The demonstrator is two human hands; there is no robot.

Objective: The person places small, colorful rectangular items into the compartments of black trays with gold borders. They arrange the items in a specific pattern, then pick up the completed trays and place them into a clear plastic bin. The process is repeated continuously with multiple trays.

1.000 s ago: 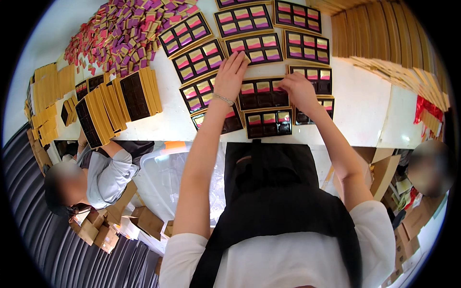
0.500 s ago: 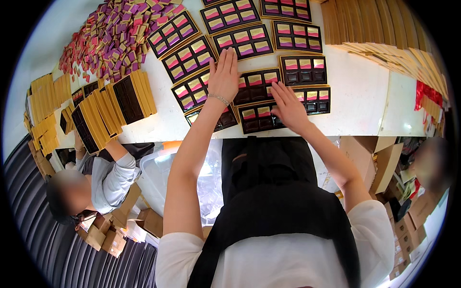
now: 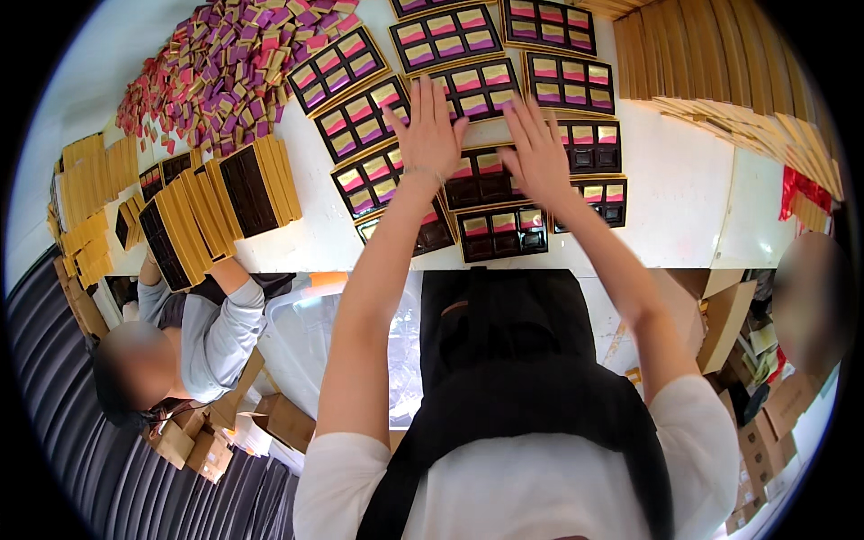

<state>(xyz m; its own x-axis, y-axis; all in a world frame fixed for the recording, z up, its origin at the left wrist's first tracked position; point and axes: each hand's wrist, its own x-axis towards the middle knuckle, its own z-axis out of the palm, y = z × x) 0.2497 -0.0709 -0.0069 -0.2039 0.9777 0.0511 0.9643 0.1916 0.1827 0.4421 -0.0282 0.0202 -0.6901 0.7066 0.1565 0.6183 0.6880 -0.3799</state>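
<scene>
White table [image 3: 670, 211]; hands [image 3: 427, 139] partly hide dark trays [image 3: 474, 186].

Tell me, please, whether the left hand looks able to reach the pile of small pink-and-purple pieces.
Probably yes: the left hand is open, and only flat trays seem to lie between it and the pile.

a single head-worn fisheye looks down from close above, taking in the white table [image 3: 670, 202] widely

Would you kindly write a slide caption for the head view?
Left hand and right hand over dark six-compartment trays, a heap of pink and purple pieces at upper left.
</scene>
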